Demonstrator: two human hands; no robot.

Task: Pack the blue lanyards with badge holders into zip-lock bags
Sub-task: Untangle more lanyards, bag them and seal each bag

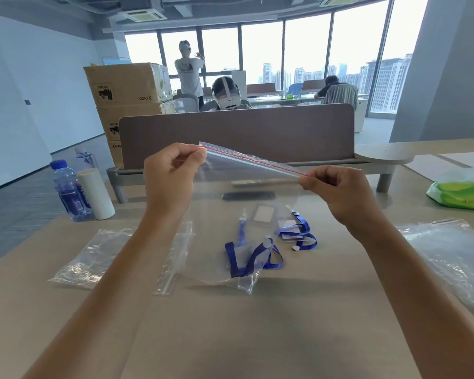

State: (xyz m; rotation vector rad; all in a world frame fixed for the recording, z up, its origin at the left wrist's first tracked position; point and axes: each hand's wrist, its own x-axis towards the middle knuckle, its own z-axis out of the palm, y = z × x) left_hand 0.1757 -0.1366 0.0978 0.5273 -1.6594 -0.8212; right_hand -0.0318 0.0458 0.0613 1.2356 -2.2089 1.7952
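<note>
Mid-frame, your left hand (173,170) and right hand (337,190) each pinch an end of the bag's (230,203) red zip strip, held up. Lanyard (251,259) sits inside at its bottom; another lanyard (298,231) lies on the table (257,324).

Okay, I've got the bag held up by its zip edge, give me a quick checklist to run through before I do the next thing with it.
1. Left hand pinches one end of the zip-lock bag top: ok.
2. Right hand pinches the other end: ok.
3. Red zip strip pulled straight between the hands: ok.
4. Seal pressed shut along its length: cannot tell.
5. Blue lanyard sits at the bag's bottom: ok.
6. Second lanyard, inside or lying on the table behind the bag: cannot tell.
</note>
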